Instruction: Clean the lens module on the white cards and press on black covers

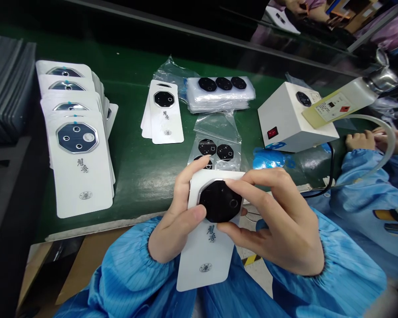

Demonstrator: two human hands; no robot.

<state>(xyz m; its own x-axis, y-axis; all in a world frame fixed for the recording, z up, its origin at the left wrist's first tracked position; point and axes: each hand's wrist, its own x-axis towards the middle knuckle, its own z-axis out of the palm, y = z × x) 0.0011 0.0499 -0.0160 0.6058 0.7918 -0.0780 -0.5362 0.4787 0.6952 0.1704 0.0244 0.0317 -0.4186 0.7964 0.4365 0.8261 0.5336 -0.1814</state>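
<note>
My left hand (pixel 175 221) grips a white phone back cover (pixel 205 254) by its upper left side, with the thumb against the octagonal camera area. On that area sits a black octagonal lens plate (pixel 219 203). The fingers of my right hand (pixel 281 225) pinch the plate's edge from above and below; whether it lies flush I cannot tell. Just beyond the cover, a clear plastic sheet (pixel 234 128) carries several black lens plates (pixel 224 152), partly hidden by my left fingers.
White back covers (pixel 96 176) lie overlapped at left, beside dark trays (pixel 6 88). Further back are covers with black plates (pixel 174 126) and bagged lens plates (pixel 219 97). At right stand a white box (pixel 281 115), a tilted bottle (pixel 348 99) and a co-worker's sleeve (pixel 368 172).
</note>
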